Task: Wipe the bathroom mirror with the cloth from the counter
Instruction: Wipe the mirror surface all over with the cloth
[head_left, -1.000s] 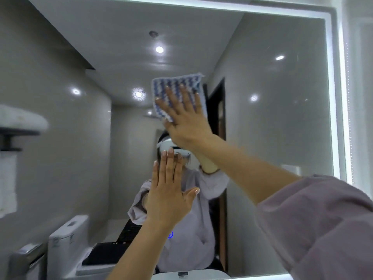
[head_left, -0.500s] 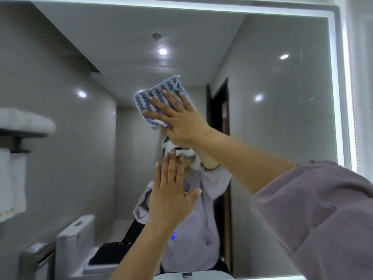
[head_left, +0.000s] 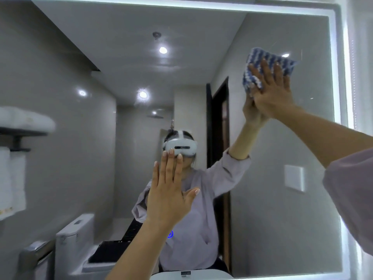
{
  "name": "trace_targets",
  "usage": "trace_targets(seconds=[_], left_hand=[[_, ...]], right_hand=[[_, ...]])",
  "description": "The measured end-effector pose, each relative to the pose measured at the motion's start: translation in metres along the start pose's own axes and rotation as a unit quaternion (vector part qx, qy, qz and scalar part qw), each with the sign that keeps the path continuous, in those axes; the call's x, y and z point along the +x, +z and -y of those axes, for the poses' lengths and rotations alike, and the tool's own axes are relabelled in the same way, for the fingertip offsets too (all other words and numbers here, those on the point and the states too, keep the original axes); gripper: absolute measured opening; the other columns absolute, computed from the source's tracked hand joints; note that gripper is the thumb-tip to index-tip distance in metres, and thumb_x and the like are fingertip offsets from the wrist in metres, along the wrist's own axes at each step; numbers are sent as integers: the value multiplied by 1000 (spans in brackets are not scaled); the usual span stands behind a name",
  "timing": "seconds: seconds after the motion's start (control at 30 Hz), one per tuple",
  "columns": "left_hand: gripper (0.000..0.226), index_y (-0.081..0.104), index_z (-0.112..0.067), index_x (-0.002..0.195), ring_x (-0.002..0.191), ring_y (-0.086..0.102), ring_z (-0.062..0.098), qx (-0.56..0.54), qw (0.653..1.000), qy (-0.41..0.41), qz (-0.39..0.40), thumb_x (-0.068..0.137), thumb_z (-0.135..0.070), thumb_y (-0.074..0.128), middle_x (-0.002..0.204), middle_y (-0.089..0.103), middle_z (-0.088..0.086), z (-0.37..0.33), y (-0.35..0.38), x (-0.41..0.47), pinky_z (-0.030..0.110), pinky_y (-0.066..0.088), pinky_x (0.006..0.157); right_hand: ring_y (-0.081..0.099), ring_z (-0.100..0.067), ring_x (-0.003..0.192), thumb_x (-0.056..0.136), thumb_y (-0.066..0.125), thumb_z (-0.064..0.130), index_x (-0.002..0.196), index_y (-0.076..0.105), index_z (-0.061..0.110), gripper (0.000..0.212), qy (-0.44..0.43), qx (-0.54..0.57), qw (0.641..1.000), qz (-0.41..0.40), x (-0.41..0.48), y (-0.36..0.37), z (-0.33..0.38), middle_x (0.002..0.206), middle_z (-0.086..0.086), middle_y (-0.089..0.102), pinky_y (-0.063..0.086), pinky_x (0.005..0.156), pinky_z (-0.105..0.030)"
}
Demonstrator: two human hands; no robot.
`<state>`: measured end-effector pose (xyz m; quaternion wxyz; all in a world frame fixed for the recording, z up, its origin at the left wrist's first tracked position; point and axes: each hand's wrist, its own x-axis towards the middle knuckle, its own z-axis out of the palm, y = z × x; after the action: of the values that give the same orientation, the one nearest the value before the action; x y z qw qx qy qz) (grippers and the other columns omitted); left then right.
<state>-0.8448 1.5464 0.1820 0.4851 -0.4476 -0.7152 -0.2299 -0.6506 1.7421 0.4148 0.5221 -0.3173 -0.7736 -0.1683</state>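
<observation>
Right hand (head_left: 272,93) reaches high, arm stretched up, palm flat and fingers (head_left: 264,69) spread, pressing forward. Left hand (head_left: 169,190) is raised well below it, upright, fingers together, thumb out, holding nothing.

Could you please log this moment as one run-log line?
step: wiping mirror upper right | right hand: flat on striped cloth | left hand: open, flat, empty

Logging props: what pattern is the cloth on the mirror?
Blue-and-white zigzag weave on the cloth, clearest in the head view.
</observation>
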Motion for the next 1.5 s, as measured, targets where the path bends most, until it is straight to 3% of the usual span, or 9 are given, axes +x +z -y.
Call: trace_targets(seconds=[0.43,0.6,0.7,0.87,1.07,1.17,1.3,1.4,1.5], left_hand=[[91,-4,-5,148,146,-12,30,5,1000,-5,13,85,-68,16,157,-13,16,-3,-1,0,44,-5,119],[91,2,-2,148,146,-6,32,-7,1000,-1,7,85,-66,20,158,-7,18,-5,-2,-1,47,2,119],[93,5,-1,148,146,-4,32,-15,1000,2,9,83,-65,21,157,-5,18,-6,-5,-1,47,1,119],[94,-1,-3,149,146,-11,29,-13,1000,-4,16,81,-67,15,157,-12,15,-6,-7,-1,43,-6,119],[93,2,-3,149,147,-7,30,-20,1000,6,3,82,-66,19,158,-7,16,-4,-5,-1,42,-6,119],[92,6,-2,149,146,1,34,-25,1000,12,-6,83,-63,24,158,1,20,-3,-3,0,44,-2,119],[90,7,-2,149,145,8,37,-30,999,14,-17,85,-64,22,157,7,23,-2,-1,1,45,0,119],[91,11,1,148,145,7,37,-30,999,18,-23,85,-63,24,157,7,23,-1,1,0,44,-2,119],[91,12,1,148,145,8,37,-30,999,19,-32,83,-61,26,156,7,23,-4,0,-2,45,0,119]], right_hand=[[-15,-24,147,102,22,45,151,-2,41,54,29,53,998,-9,-15,13,6,161,5,-11,-15,115,-42],[-11,-31,147,102,26,43,154,6,28,58,-116,-35,991,-49,-64,34,48,162,-5,-5,-20,113,-42],[-6,-36,147,101,24,44,151,1,27,57,-226,-83,970,-39,-99,55,70,161,-10,0,-11,116,-51],[-9,-30,148,101,24,44,153,7,29,56,-244,-34,969,-32,-120,69,82,162,-3,0,-10,118,-48],[-2,-26,148,99,17,44,150,8,33,53,-263,-57,963,-30,-113,65,63,161,1,9,-1,120,-49],[2,-28,148,97,19,44,151,18,31,55,-224,-69,971,-35,-107,57,36,161,-1,14,-3,120,-46],[-10,-20,148,93,7,52,150,3,37,59,-62,-38,997,-32,-94,46,-23,162,6,-2,-18,115,-31],[-13,-17,147,99,14,49,147,-8,42,53,28,-10,999,-28,-95,46,-59,161,8,-9,-13,118,-38],[-12,-17,148,103,21,44,142,-13,46,52,60,14,997,-35,-100,50,-69,161,10,-9,-10,119,-38]])
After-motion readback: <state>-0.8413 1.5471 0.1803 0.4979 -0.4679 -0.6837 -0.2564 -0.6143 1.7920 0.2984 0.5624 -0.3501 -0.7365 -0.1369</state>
